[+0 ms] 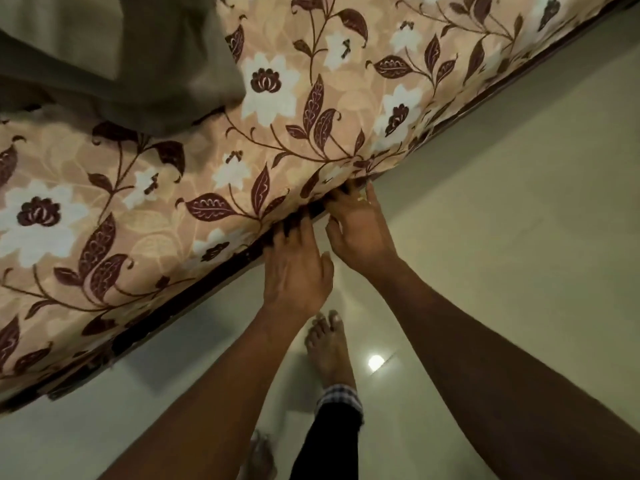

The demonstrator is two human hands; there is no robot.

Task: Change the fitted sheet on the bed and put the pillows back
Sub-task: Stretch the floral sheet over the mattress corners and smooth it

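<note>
A peach fitted sheet (277, 109) with white flowers and maroon leaves covers the mattress, running diagonally across the view. My left hand (294, 268) and my right hand (360, 226) sit side by side at the mattress's lower edge. The fingertips of both disappear under the sheet's hem, against the dark bed frame (194, 292). Whether the hidden fingers pinch the cloth cannot be seen. No pillow shows.
An olive-grey cloth (114, 64) lies bunched on the bed at the upper left. Glossy pale floor tiles (502, 202) fill the right and bottom, with a lamp's reflection. My bare feet (329, 344) stand close to the bed.
</note>
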